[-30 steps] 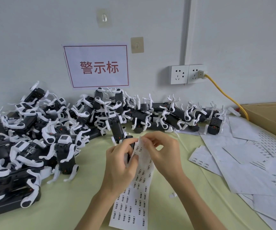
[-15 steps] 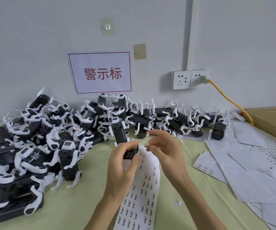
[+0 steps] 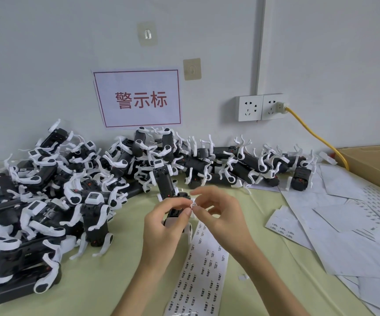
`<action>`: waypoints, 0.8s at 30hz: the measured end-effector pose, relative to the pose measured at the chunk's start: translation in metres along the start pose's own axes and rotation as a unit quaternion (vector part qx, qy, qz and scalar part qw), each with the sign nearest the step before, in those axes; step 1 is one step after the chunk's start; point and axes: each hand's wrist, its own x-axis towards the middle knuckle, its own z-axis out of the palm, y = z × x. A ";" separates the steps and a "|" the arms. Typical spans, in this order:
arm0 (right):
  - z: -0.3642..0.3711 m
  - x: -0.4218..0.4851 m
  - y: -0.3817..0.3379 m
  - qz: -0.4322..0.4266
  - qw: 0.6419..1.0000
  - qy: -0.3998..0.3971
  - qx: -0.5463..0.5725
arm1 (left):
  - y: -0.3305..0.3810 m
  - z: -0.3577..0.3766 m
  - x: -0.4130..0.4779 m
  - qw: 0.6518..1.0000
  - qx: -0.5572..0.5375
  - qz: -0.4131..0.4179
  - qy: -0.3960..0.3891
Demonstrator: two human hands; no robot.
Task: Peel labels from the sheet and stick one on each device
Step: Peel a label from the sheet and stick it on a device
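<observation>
My left hand [image 3: 162,231] grips a black and white device [image 3: 177,213] above the table. A small peeled label [image 3: 193,204] is pinched between thumb and finger of my right hand [image 3: 221,215], right at the device's upper edge. The long label sheet [image 3: 201,267] lies flat on the green table [image 3: 106,281] below both hands, with rows of small printed labels. A large heap of black devices with white curled arms [image 3: 70,190] fills the left side and runs along the wall.
Used white backing sheets [image 3: 348,229] are spread over the right of the table. A cardboard box [image 3: 376,165] stands at the far right edge. A yellow cable [image 3: 314,135] runs from the wall socket [image 3: 260,107] toward the box. A red-lettered sign [image 3: 138,99] hangs on the wall.
My right hand peeled a label off the sheet and brought it to the device. The sheet dropped from my hands and now lies flat on the table.
</observation>
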 end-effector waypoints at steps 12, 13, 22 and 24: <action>0.002 0.000 0.003 0.019 1.000 0.013 -0.017 | 0.000 -0.001 0.000 1.000 0.010 0.021 0.015; 0.002 0.000 0.003 0.018 1.000 0.013 -0.019 | 0.000 -0.001 0.000 0.999 0.010 0.026 0.018; 0.004 -0.002 0.009 -0.041 0.989 -0.015 -0.138 | -0.006 0.000 -0.002 0.999 0.031 0.032 0.015; 0.004 -0.002 0.009 -0.054 0.983 0.000 -0.177 | -0.007 0.001 -0.002 0.999 0.029 0.012 0.022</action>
